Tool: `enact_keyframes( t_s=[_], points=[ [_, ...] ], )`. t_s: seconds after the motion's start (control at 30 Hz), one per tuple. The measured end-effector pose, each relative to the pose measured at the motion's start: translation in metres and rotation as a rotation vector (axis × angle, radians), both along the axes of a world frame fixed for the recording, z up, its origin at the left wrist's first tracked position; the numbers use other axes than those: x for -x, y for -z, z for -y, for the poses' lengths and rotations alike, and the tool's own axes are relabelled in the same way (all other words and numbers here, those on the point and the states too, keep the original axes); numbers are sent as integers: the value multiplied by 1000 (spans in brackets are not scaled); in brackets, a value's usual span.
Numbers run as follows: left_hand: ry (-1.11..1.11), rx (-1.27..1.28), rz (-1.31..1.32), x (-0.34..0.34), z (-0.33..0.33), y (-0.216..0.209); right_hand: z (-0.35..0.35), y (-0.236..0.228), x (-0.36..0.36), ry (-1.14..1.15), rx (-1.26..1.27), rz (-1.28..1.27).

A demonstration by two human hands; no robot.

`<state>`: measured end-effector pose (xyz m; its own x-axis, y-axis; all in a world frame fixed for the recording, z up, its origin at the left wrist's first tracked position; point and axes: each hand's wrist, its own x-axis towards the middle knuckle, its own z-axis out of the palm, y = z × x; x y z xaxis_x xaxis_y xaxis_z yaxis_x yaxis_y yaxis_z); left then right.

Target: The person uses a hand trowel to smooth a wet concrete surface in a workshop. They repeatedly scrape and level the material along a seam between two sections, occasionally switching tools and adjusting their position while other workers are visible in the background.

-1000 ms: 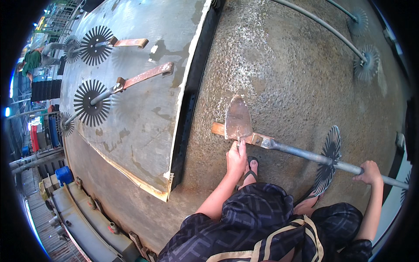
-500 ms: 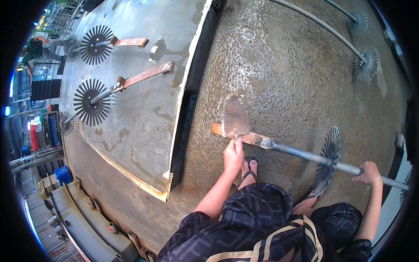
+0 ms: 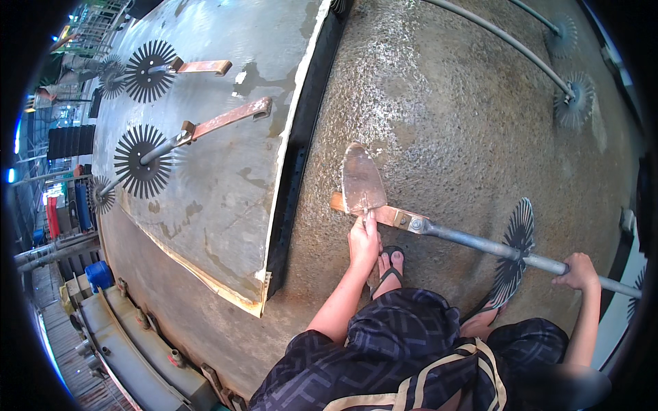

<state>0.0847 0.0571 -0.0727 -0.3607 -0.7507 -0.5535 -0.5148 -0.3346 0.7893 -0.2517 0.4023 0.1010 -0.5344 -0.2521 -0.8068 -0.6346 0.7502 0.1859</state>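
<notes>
"Gripping what, that left hand (image 3: 364, 240)?"

"It's gripping a trowel (image 3: 363, 179) by the handle, near the middle of the frame. The blade is pointing toward the top and overlapping a copper strip (image 3: 394, 216); whether it's touching, I can't tell."

"Why is the thumb sitting so near the blade?"

"Probably it's giving finer control there, I'd judge."

"And the right hand (image 3: 579, 272)?"

"It's wrapping round the grey rod (image 3: 473, 241) at the right of the frame, beyond the finned disc (image 3: 515, 255). A bolt (image 3: 416, 223) is joining rod and strip, so that grip is seemingly steadying the whole piece."

"Is the disc standing on the floor (image 3: 445, 137)?"

"Its lower edge is showing beside the right foot (image 3: 485, 315); I can't tell what it's bearing on."

"What's lying at the upper left?"

"Similar rods (image 3: 162, 148) are resting on the grey counter (image 3: 226, 171), their black discs (image 3: 133, 161) apparently propping them up. More long rods (image 3: 510, 39) are showing at the upper right."
</notes>
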Motion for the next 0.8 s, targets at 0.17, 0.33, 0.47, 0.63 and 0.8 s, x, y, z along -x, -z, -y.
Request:
enact_keyframes(
  t_s=[0.17,0.33,0.47,0.63,0.8],
  points=[
    [-10,-43,-15,3,-6,-7,-4,3,1,-15,-24,17],
    [14,-49,-16,-3,-15,-10,-2,1,1,5,-1,5],
    [-112,-107,-18,-1,2,-6,0,3,1,1,-32,19],
    [94,117,8,-10,-9,4,-3,6,4,-30,-52,35],
    [-58,-82,-51,-4,-9,-9,0,4,2,-23,-35,13]
  ],
)
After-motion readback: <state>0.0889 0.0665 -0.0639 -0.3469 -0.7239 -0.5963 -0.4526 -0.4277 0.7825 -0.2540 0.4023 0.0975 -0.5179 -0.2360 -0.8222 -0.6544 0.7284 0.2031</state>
